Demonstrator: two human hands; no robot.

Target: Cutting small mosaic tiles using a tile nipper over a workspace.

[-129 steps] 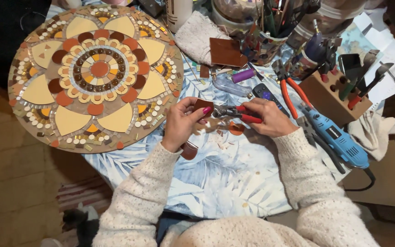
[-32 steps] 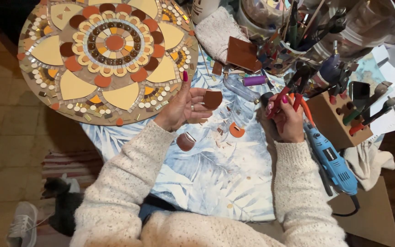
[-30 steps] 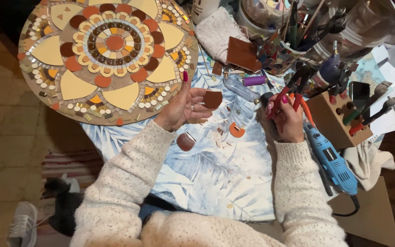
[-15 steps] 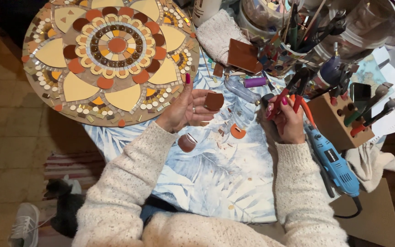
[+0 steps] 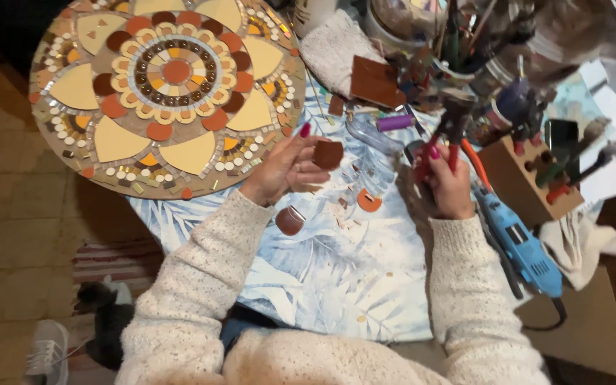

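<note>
My left hand (image 5: 284, 168) holds a small brown tile piece (image 5: 328, 154) between its fingertips, just off the lower right rim of a round mosaic board (image 5: 165, 85) with a flower pattern in tan, orange and brown. My right hand (image 5: 445, 182) is closed around red-handled nippers (image 5: 445, 142), raised upright over the table. Between the hands lie an orange tile piece (image 5: 369, 201) and a dark brown rounded tile piece (image 5: 290, 220) on a blue-and-white leaf-print cloth (image 5: 336, 271), with small chips scattered around.
A blue power tool (image 5: 518, 242) lies right of my right hand. A wooden tool block (image 5: 525, 178), jars with brushes, a brown tile sheet (image 5: 376, 82) and a white cloth (image 5: 333, 46) crowd the far side. A shoe (image 5: 45, 349) is on the floor at lower left.
My hands were together cutting a piece with the nippers; now they are apart, the left holding the brown piece up, the right lifted with the nippers. The view has shifted slightly.
</note>
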